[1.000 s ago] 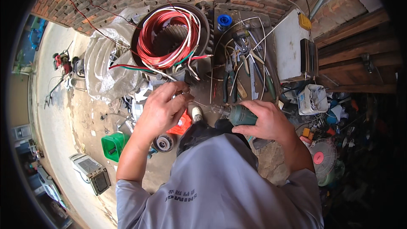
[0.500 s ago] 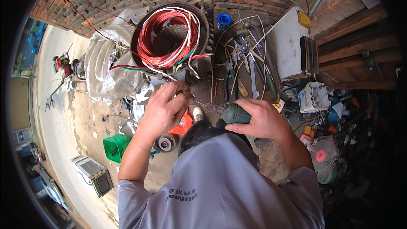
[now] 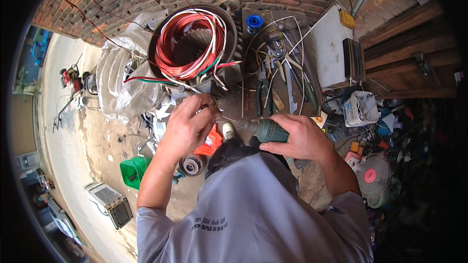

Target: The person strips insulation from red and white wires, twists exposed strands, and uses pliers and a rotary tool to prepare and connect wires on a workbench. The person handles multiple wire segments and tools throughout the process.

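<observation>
My right hand is wrapped round a dark green rotary tool, its grey nose pointing left. Between that nose and my left hand runs a thin, wire-like strand; its far end is hidden in the pinched left fingers. Beyond my left hand stands a round motor stator in a dark metal housing. Red winding wire is coiled in it, with white, green and red leads coming out at the front.
On the bench right of the stator lie several pliers, a steel caliper-like tool and a blue spool. A white box stands beyond. Below are a green bucket, a fan and clutter; plastic sheeting lies left.
The whole view has shifted slightly. Both hands keep the same hold, and the tool stays almost in place between them.
</observation>
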